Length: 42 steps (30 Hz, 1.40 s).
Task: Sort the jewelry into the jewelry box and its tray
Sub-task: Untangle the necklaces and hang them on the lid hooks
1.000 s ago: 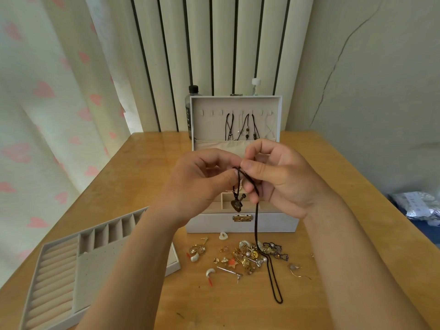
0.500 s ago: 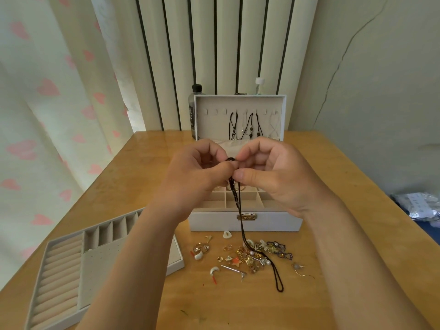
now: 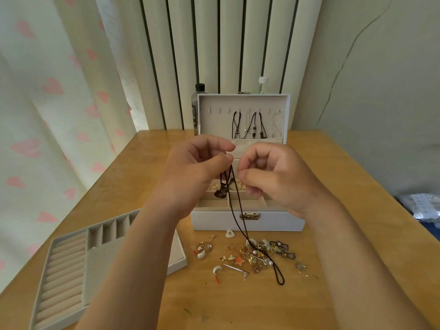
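The left hand (image 3: 197,172) and right hand (image 3: 273,179) are pinching the dark braided cord necklace (image 3: 232,198) above the open white jewelry box (image 3: 273,222); its loop is resting on the wooden desk (image 3: 238,306) among loose jewelry (image 3: 252,256)

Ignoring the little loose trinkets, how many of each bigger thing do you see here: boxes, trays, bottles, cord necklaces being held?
jewelry box: 1
tray: 1
bottles: 2, black-capped bottle and white-capped bottle, behind the box
black cord necklace, pinched by left hand and right hand: 1
Total: 5
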Each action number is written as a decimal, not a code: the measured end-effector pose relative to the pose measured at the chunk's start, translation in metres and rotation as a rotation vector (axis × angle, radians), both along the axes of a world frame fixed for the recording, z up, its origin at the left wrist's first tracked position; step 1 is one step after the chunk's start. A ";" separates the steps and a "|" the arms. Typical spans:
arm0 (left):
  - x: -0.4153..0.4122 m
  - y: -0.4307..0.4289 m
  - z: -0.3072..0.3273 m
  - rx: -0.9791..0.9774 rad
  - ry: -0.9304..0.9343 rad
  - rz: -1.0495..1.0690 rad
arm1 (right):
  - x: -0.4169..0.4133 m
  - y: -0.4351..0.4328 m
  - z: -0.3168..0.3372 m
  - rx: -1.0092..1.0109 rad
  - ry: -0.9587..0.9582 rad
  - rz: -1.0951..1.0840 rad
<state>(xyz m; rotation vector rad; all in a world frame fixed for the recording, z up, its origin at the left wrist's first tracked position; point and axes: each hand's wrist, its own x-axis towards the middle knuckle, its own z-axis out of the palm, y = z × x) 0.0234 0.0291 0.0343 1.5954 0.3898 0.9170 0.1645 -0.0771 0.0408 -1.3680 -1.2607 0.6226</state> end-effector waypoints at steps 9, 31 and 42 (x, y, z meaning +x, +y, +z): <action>-0.004 0.000 0.004 0.022 -0.062 0.076 | -0.009 0.004 -0.005 -0.192 -0.267 -0.115; -0.004 0.002 0.003 0.074 -0.026 0.211 | -0.019 0.012 -0.015 -0.246 0.086 0.035; -0.007 0.002 0.005 0.057 -0.057 0.168 | -0.012 0.009 -0.013 -0.277 0.130 0.053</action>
